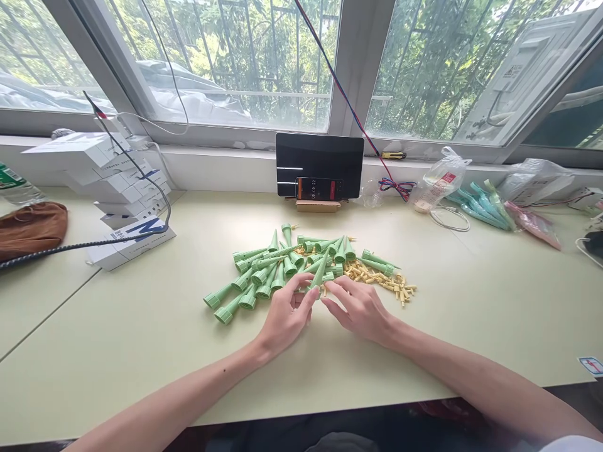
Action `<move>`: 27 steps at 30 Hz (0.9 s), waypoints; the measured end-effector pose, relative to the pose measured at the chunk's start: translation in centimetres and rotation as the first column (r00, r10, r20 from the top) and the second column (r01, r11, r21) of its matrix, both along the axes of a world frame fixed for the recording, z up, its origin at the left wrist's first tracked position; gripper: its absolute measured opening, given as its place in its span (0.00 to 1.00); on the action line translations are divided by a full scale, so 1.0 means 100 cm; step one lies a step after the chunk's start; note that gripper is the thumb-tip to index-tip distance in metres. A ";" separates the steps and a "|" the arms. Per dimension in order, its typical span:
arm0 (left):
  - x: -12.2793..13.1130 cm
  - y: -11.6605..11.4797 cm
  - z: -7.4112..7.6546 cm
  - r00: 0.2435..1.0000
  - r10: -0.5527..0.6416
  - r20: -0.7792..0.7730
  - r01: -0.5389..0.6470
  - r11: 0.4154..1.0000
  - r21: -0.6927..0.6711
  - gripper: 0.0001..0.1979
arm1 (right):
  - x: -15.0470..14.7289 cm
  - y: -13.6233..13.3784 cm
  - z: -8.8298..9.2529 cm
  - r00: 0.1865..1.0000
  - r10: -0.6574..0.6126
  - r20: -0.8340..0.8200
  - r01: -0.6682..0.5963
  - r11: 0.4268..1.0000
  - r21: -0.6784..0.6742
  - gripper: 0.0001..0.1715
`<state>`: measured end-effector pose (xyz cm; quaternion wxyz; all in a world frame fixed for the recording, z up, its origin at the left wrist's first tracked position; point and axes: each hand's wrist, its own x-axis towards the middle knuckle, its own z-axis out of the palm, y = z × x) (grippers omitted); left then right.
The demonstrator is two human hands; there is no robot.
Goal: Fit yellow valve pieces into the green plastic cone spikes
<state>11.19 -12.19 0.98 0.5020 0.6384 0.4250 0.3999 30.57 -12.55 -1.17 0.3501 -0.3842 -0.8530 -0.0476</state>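
Observation:
A green plastic watering spike (319, 271), cone-shaped with its point up and away from me, is pinched in my left hand (288, 312). Close beside it, my right hand (362, 307) has its thumb and fingers curled toward the spike's wide lower end. A small yellowish bit shows at those fingertips, too small to make out clearly. Just beyond both hands lies a pile of similar green spikes (266, 285), some with yellow tips. Small yellow plastic pieces (377, 276) are heaped to the right of the pile, partly under the spikes.
A phone (319, 189) showing a timer leans on a dark tablet (320, 157) at the back. White boxes (127, 182) are stacked on the left with a black cable (94, 248) across them. Plastic bags (440, 179) and a white cable (452, 220) lie back right.

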 end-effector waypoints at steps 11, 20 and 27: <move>0.000 0.001 -0.005 0.998 -0.058 0.025 0.058 0.998 -0.016 0.17 | 0.000 0.002 -0.001 0.994 0.017 -0.104 -0.013 0.999 0.037 0.05; -0.001 0.002 -0.010 0.992 -0.124 0.023 0.123 0.991 0.043 0.15 | 0.003 0.002 -0.007 0.991 0.068 -0.118 -0.066 0.998 0.018 0.07; -0.003 0.004 -0.015 0.986 -0.164 -0.019 0.164 0.984 0.069 0.14 | 0.002 0.002 -0.010 0.978 0.097 -0.185 -0.104 0.994 -0.029 0.11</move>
